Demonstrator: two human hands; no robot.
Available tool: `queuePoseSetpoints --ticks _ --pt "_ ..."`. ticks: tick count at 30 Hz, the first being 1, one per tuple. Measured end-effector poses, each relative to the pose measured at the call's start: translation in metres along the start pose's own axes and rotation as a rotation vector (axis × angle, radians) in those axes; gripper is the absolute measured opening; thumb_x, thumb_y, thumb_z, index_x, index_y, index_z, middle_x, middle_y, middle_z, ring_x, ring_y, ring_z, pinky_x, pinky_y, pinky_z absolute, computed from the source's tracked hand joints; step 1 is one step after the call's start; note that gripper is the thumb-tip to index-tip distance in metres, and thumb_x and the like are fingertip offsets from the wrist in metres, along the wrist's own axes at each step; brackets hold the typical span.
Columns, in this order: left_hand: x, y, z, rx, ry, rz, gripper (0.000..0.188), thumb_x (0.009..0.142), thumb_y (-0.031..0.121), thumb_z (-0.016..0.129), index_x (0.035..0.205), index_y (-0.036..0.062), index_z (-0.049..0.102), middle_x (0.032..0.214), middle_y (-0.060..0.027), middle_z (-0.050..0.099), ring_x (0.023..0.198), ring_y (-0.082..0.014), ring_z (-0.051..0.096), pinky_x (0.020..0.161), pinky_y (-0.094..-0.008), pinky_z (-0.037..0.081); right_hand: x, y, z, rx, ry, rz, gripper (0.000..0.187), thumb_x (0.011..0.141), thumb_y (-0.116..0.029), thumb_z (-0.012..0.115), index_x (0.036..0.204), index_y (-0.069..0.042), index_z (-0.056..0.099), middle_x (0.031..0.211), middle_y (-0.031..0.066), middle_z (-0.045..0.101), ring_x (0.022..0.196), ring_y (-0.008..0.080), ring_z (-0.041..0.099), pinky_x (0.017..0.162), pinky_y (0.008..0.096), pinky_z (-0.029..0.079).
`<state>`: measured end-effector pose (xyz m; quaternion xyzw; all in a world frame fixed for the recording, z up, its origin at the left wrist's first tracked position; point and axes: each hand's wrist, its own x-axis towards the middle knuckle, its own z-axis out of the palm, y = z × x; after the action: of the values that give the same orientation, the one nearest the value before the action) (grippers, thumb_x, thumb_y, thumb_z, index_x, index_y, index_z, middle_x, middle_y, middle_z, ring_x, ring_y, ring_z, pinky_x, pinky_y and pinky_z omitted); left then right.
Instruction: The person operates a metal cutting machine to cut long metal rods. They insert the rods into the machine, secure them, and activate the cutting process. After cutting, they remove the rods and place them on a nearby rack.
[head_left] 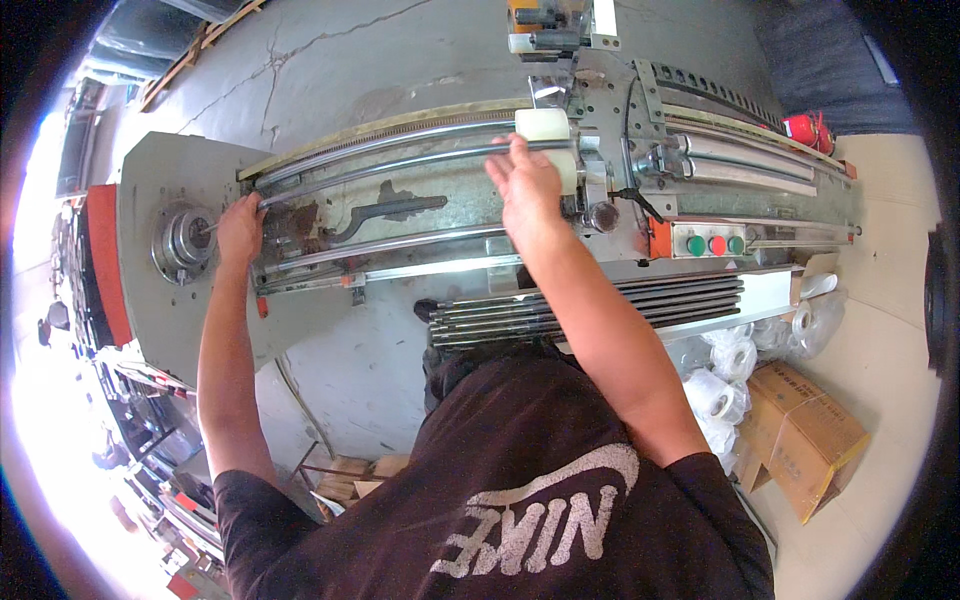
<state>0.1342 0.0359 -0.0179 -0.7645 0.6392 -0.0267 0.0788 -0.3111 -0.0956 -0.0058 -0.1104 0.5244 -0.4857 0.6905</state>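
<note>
A long thin metal rod [400,170] lies lengthwise over the bed of a grey machine [430,210]. Its left end reaches the round chuck [187,243] on the headstock, and its right end runs between two pale rollers [541,125]. Close to the chuck, my left hand [240,230] is closed round the rod. My right hand [528,190] is at the rod's other end beside the rollers, its fingers stretched out and apart. The fingertips meet the rod in the picture; whether they press on it I cannot tell.
Several dark rods [590,308] lie on a ledge in front of me. Green and red push buttons [717,245] sit on the carriage, near a black lever [640,203]. A cardboard box [805,440] and plastic-wrapped rolls [720,390] stand at the right. A dark wrench-shaped tool [390,208] rests on the bed.
</note>
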Motion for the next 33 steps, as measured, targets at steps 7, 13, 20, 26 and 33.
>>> queuePoseSetpoints --ticks 7,13,20,26,33 --pt "-0.034 0.114 -0.041 -0.359 0.028 0.183 0.019 0.091 0.020 0.066 0.106 0.0099 0.062 0.093 -0.0159 0.066 0.091 -0.0394 0.063 0.077 -0.0497 0.051 -0.007 -0.107 -0.088 -0.009 -0.015 -0.381 0.024 0.104 -0.023 0.058 0.115 -0.002 0.060 0.111 0.0117 0.066 0.089 0.0194 0.064 0.080 0.0339 0.059" --pt "-0.135 0.202 -0.010 -0.559 -0.336 0.218 0.020 0.090 0.021 0.068 0.107 0.0112 0.063 0.099 -0.0139 0.068 0.097 -0.0363 0.066 0.081 -0.0481 0.053 0.004 -0.160 -0.356 0.015 0.188 -0.356 0.023 0.102 -0.020 0.062 0.117 -0.003 0.062 0.105 0.0050 0.067 0.101 0.0182 0.063 0.091 0.0345 0.052" --pt "-0.177 0.322 0.048 -0.697 -0.221 0.239 0.022 0.088 0.022 0.071 0.108 0.0122 0.067 0.100 -0.0074 0.069 0.098 -0.0335 0.064 0.083 -0.0480 0.050 0.023 -0.162 -0.500 -0.306 0.666 -0.218 0.021 0.099 -0.022 0.067 0.098 -0.002 0.063 0.092 0.0060 0.063 0.078 0.0177 0.060 0.066 0.0325 0.056" --pt "-0.189 0.348 0.048 -0.762 0.087 0.168 0.024 0.084 0.016 0.074 0.105 0.0094 0.066 0.100 -0.0100 0.066 0.097 -0.0337 0.061 0.084 -0.0470 0.047 0.047 -0.158 -0.527 -0.434 0.652 -0.233 0.024 0.096 -0.023 0.070 0.093 -0.001 0.062 0.075 0.0057 0.060 0.060 0.0172 0.056 0.052 0.0290 0.050" --pt "-0.236 0.333 0.095 -0.893 -0.020 -0.642 0.042 0.092 0.030 0.071 0.116 0.0008 0.055 0.098 -0.0138 0.063 0.090 -0.0292 0.061 0.081 -0.0399 0.049 0.005 -0.134 -0.496 -0.652 0.626 -0.471 0.016 0.096 -0.017 0.069 0.102 -0.004 0.062 0.075 0.0009 0.058 0.060 0.0078 0.050 0.048 0.0244 0.038"
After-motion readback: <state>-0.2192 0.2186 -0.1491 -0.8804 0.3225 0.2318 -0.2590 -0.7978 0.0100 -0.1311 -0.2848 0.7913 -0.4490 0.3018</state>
